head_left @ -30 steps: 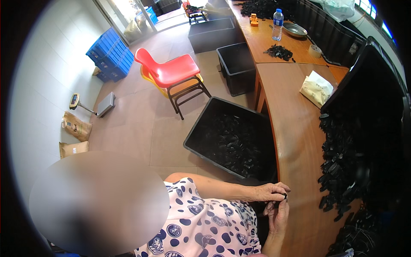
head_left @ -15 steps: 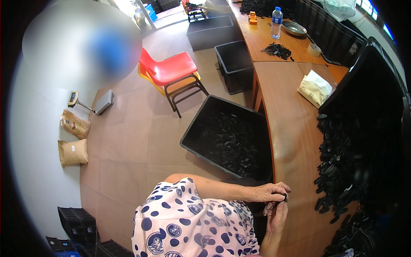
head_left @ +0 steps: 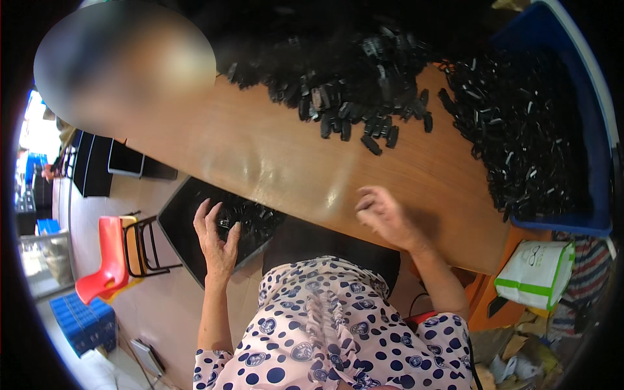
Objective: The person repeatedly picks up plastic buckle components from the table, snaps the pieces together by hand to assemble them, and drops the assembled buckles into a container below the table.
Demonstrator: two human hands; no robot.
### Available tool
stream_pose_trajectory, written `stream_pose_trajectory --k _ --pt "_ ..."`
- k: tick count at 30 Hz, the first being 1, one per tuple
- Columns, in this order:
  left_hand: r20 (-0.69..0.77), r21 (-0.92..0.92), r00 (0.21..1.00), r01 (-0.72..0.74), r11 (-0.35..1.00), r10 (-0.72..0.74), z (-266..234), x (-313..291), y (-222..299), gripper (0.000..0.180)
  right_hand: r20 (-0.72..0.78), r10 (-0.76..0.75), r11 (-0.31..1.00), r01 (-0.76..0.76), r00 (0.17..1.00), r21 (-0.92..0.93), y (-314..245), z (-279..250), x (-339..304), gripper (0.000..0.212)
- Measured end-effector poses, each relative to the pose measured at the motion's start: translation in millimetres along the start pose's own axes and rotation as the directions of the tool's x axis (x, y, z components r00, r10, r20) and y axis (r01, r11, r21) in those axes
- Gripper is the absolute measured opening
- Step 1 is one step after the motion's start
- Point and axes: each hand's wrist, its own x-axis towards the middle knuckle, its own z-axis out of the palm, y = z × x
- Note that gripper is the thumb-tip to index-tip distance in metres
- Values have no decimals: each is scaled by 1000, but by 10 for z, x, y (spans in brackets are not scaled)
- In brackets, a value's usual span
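My left hand [head_left: 218, 242] is over the black bin [head_left: 177, 218] beside the table, its fingers apart and nothing held between them. Small black plastic pieces [head_left: 250, 218] lie in the bin beyond it. My right hand [head_left: 389, 220] hovers above the near part of the wooden table, fingers curled in. Something dark shows by its fingertips, too small to make out. Further back on the tabletop spreads a large heap of the same black pieces [head_left: 344, 107], with a few strays at its near edge.
On the right, a blue tub [head_left: 595, 175] lies tipped, black pieces spilling onto the table [head_left: 279, 172]. Below it stands a white and green bag [head_left: 536, 273]. To the left are a red chair [head_left: 107, 260], a blue stack [head_left: 84, 322] and black bins [head_left: 93, 164].
My view has swung right, from the floor and bin toward the table. My hands, together around a small dark piece before, are now apart; the left is over the bin, the right over the table.
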Motion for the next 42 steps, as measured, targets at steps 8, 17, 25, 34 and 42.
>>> stream_pose_trajectory --k 8,17,25,34,42 --pt "219 -253 784 -529 810 581 957 786 1160 19 -630 -125 945 -102 767 -311 268 -1268 -447 33" --pt "476 -2 546 -784 621 690 1763 1286 1611 32 -556 -582 442 -342 594 -829 257 -2086 -417 22" --pt "450 -236 680 -534 812 578 1597 1256 1674 23 -362 -615 74 -405 700 -911 298 -2456 77 13" --pt "839 -529 530 848 -37 122 1393 871 1390 16 -535 -327 770 -109 779 -629 109 -2041 110 17" --pt "776 -561 575 817 -133 257 1187 533 1355 21 -442 -137 988 90 887 -126 -67 -1151 103 22"
